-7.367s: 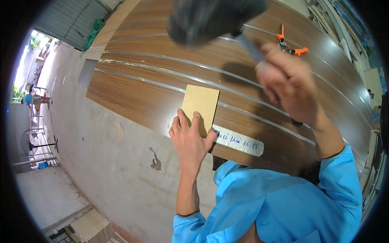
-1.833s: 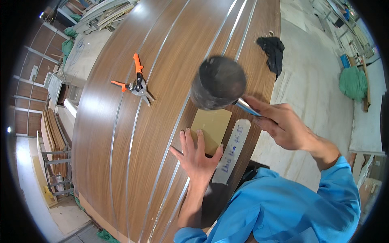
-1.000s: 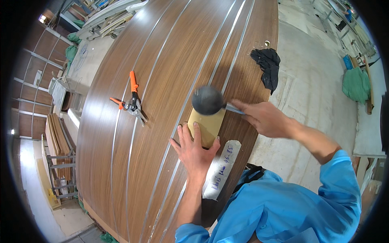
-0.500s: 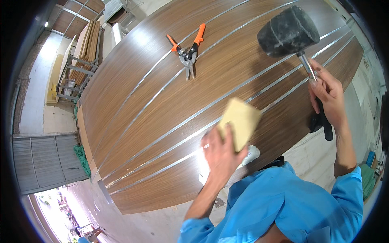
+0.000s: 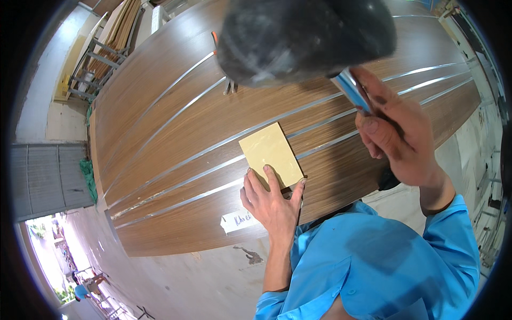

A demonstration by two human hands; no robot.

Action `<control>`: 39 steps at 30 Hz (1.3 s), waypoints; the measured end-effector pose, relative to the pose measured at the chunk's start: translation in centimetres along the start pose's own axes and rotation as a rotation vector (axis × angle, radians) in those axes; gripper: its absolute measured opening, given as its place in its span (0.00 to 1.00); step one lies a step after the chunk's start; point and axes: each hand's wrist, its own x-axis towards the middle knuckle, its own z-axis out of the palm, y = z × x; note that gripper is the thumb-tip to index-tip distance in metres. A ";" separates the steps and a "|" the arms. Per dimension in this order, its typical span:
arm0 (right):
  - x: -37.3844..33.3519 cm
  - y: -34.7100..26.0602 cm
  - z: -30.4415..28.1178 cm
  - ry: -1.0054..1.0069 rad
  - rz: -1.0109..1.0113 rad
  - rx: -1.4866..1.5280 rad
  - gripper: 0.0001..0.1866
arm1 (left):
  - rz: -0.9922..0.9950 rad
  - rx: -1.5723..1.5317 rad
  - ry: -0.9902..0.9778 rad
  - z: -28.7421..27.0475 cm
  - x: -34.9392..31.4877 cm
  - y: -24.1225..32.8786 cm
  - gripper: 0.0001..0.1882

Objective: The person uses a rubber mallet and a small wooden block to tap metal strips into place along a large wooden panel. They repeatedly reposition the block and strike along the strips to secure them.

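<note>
Workshop, wood-grain board (image 5: 181, 133) beneath both hands. Left hand (image 5: 274, 207) spread, fingertips on yellow block (image 5: 272, 152), which lies across metal strips (image 5: 322, 123). Right hand (image 5: 399, 133) gripping black mallet (image 5: 304, 40), head raised beyond left hand, off block. Strips already laid along board; whether fully seated, cannot tell. Orange-handled snips (image 5: 214, 39) beyond left hand, partly hidden by mallet.
</note>
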 end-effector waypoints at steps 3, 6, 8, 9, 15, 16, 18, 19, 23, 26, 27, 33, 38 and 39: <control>0.4 3.1 2.2 -0.094 -0.255 -0.322 0.24 | -0.013 -0.062 0.019 1.3 0.0 0.2 0.46; 0.9 5.9 2.7 -0.381 0.055 -0.323 0.25 | -0.061 -0.084 0.030 2.4 -0.4 1.3 0.46; 1.2 6.3 0.6 -0.559 0.301 -0.301 0.26 | -0.118 -0.064 0.023 2.7 -0.6 2.4 0.47; 1.2 6.2 -1.0 -0.506 0.205 -0.226 0.26 | -0.118 -0.059 0.034 2.9 -0.5 3.1 0.47; 0.9 6.5 -5.3 -0.207 -0.208 -0.113 0.29 | -0.164 -0.046 0.012 4.0 -0.4 7.8 0.48; 1.0 7.0 -4.9 -0.244 -0.240 -0.149 0.29 | -0.148 -0.050 0.019 4.2 -0.3 8.3 0.48; 1.1 8.3 -4.5 -0.494 0.004 -0.241 0.29 | -0.167 -0.070 0.021 4.5 -0.1 9.1 0.48; 1.1 8.8 -4.6 -0.650 0.209 -0.275 0.29 | -0.176 -0.095 0.025 4.7 -0.1 9.6 0.48; 0.5 9.5 -7.8 -0.495 0.195 -0.066 0.29 | -0.151 -0.064 0.009 5.5 -0.3 12.2 0.49; -0.6 9.9 -9.5 -0.301 -0.101 -0.138 0.29 | -0.139 -0.046 -0.033 6.0 -0.7 13.5 0.49; -1.0 10.2 -9.5 -0.255 -0.073 -0.174 0.29 | -0.129 -0.037 -0.045 6.2 -0.7 13.8 0.48; -1.9 12.0 -9.3 -0.645 0.435 -0.161 0.31 | -0.093 -0.041 0.008 7.1 -0.1 14.4 0.51; 0.3 11.2 -9.7 -0.390 0.196 -0.078 0.28 | -0.127 -0.114 0.003 6.5 -0.4 14.3 0.48; 1.0 10.7 -9.5 -0.331 0.195 -0.032 0.27 | -0.143 -0.142 0.054 5.9 -0.7 14.0 0.48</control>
